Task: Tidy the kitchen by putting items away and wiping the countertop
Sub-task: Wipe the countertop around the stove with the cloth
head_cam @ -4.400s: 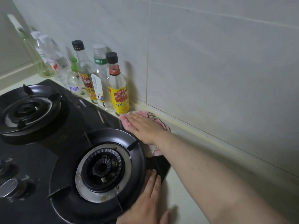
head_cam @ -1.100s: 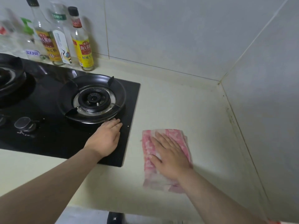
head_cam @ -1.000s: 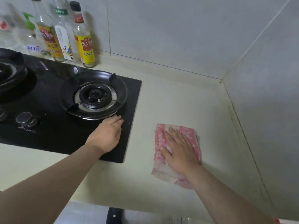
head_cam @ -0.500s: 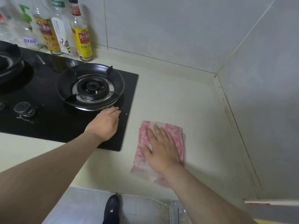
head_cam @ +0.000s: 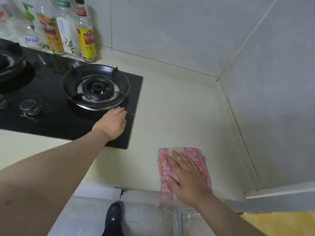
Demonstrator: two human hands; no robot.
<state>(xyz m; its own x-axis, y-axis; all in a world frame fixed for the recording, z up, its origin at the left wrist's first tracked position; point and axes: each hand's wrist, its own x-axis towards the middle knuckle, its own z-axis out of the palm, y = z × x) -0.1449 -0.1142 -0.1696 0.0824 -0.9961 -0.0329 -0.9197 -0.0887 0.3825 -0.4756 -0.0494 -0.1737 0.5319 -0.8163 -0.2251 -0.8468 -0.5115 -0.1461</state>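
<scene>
Flat right hand (head_cam: 188, 180) pressing pink cloth (head_cam: 164, 169), countertop (head_cam: 173, 116) edge

A right hand (head_cam: 188, 178) presses a pink cloth (head_cam: 184, 169) flat at the bench (head_cam: 170, 113) edge while the left hand (head_cam: 111, 122) rests on the black stove (head_cam: 51, 120).

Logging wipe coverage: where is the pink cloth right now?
In the head view, the pink cloth lies lower right on the pale countertop, right of the black stove, flat under the right hand, its near end overhanging the front edge.
</scene>
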